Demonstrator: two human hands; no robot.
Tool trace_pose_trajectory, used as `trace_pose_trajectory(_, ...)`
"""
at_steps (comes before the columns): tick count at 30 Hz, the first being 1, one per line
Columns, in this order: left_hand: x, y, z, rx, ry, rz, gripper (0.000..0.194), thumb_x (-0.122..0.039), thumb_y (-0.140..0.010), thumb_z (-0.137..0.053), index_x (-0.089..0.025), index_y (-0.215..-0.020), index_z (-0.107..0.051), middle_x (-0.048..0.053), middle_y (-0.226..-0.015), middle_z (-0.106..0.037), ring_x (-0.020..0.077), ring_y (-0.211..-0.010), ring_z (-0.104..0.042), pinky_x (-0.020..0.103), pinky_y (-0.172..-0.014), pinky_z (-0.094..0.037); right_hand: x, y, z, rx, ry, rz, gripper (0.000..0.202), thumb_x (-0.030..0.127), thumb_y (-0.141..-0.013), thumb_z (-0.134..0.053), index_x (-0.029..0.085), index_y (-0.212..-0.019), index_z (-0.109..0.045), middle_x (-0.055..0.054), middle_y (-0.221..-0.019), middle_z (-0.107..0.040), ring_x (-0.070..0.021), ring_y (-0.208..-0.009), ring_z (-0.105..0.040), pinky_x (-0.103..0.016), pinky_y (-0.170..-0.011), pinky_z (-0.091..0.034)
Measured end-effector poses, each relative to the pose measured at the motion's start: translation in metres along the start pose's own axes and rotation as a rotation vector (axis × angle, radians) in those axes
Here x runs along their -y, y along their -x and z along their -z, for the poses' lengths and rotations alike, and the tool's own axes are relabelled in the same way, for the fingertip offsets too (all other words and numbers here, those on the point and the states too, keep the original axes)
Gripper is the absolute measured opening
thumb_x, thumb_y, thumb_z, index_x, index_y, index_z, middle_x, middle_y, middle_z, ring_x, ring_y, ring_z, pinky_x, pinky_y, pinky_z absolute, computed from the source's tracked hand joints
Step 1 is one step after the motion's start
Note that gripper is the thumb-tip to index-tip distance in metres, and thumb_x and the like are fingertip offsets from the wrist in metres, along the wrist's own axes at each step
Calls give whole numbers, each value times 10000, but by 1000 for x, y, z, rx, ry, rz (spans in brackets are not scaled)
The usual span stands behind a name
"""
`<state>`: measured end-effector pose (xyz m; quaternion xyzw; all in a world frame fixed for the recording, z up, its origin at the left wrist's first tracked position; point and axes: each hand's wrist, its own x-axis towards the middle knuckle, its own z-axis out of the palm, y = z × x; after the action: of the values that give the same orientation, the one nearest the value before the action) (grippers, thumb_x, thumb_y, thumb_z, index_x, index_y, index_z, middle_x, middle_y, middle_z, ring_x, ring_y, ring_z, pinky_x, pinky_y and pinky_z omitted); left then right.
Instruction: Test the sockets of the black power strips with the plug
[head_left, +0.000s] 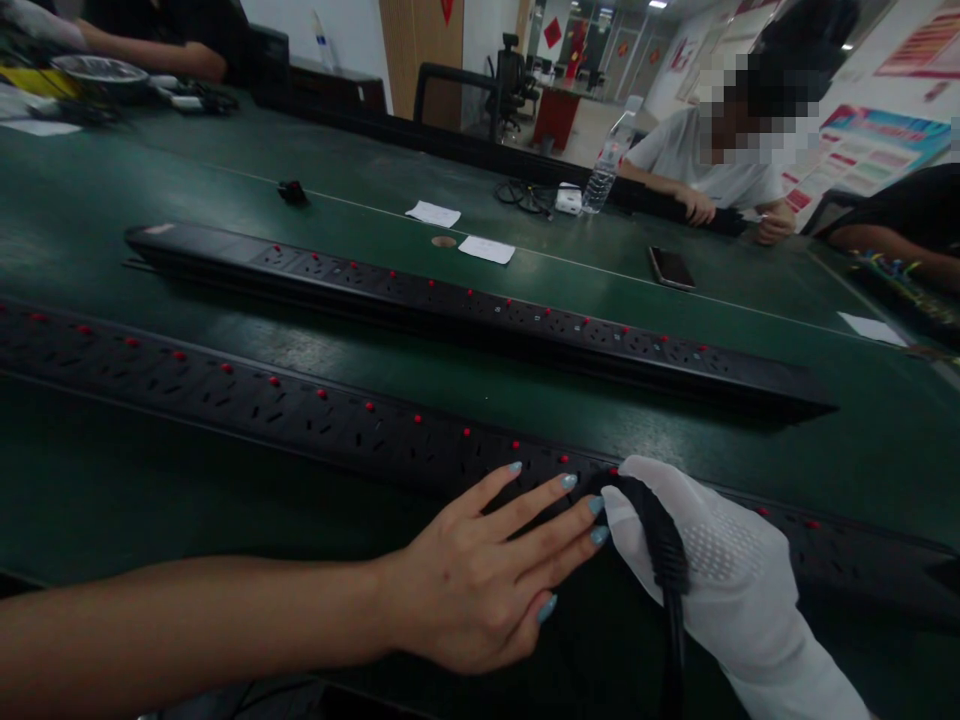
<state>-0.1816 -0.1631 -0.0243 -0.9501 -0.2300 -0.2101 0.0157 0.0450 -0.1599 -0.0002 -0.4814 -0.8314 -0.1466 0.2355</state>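
A long black power strip (292,405) with a row of sockets and small red lights lies across the near side of the table. My bare left hand (495,575) rests on it, fingers spread and laid over the sockets. In a white gloved grip, my right hand (712,545) is closed round a black power plug (651,515) whose thick cord hangs down toward me. The plug's front end is at the strip, just right of my left fingertips; its prongs are hidden. Behind lies a second black power strip (450,300), with nothing touching it.
On the green table (360,180) are paper slips (487,250), a phone (671,268), a water bottle (609,160), a white adapter (568,198) and a small black piece (292,192). One person (697,190) sits across; others work at the far left and right.
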Motion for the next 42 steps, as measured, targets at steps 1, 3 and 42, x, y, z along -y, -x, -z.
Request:
trace_pose_trajectory(1,0,0,0,-2,3,2,487,-276,-868,-352,-149,-1338,-341,25,-1426,-311,226,-1308,-271,433,-1053,-190,0,0,0,-1,-1,3,313,332,-816,-508,118,-1029,-591,-116,-896,-675,-205,-747,-655,-321,-665,-532)
trace_pose_trajectory(3,0,0,0,14,-1,6,490,-271,-869,-346,-150,-1343,-331,21,-1427,-309,223,-1310,-267,432,-1052,-190,0,0,0,-6,-5,19,307,319,-818,-512,109,-1026,-590,-120,-892,-675,-197,-740,-654,-309,-671,-528)
trace_pose_trajectory(42,-4,-1,-2,-65,-2,40,488,-302,-892,-307,-227,-1374,-283,45,-1374,-403,225,-1271,-350,418,-1000,-265,-6,8,-8,54,16,-14,396,440,-831,-457,151,-1088,-541,-106,-930,-652,-218,-778,-642,-328,-660,-510)
